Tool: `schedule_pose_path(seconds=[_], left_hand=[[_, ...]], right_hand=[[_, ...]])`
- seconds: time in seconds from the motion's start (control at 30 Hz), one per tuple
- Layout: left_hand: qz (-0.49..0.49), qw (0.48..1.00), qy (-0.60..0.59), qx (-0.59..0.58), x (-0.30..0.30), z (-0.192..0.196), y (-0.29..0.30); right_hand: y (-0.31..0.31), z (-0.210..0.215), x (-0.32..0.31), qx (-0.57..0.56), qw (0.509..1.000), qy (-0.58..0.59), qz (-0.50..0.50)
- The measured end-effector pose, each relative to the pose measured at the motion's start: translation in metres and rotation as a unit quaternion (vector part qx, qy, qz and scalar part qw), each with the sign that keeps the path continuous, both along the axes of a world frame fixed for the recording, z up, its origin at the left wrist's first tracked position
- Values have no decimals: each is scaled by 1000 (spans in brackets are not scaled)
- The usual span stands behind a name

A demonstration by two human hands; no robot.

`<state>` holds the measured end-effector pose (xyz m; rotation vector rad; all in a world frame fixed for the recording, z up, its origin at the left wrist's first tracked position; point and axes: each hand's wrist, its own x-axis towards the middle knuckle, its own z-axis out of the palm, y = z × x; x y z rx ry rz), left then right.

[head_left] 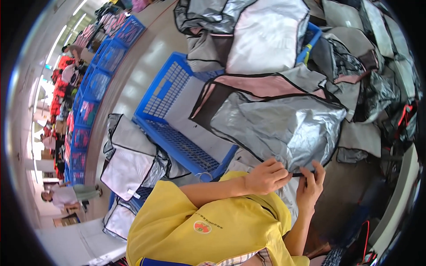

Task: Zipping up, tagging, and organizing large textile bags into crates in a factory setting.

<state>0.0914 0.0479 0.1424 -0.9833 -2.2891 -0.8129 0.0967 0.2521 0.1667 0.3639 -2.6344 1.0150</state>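
The person's left hand (268, 177), right of centre and below the middle of the frame, has its fingers curled in, pinching the black-bound lower edge of a silver-lined fabric piece (275, 119). The right hand (309, 188), just beside it to the right, holds that edge between bent fingertips. The piece spreads above both hands, overlapping a blue crate (166, 91) at centre. Further lined pieces (268, 35) lie across the upper right.

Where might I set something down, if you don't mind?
Bare: pale floor between crates and basket, and inside the basket's near end. Crowded: upper right, heaped with grey pieces, and where left hand and right hand meet the silver piece.
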Motion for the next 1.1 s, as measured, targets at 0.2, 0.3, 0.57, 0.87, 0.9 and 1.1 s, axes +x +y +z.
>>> schedule_pose_path(seconds=[0.2,0.3,0.57,0.87,0.9,1.1], left_hand=[[145,985,-81,38,-14,32,-75],[420,904,-36,77,-43,16,-146],[272,781,-512,233,-38,-24,-195],[194,808,-543,121,-16,-42,-214],[185,805,-550,124,-14,-46,-209],[188,892,-410,41,13,-35,-175]], right_hand=[[14,-30,32,-13,998,-50,26],[15,-40,43,-25,998,-54,17],[28,-63,56,-43,995,-88,10],[29,-74,60,-57,980,-186,-37],[30,-73,58,-55,974,-218,-35],[47,-54,39,37,950,-310,1]])
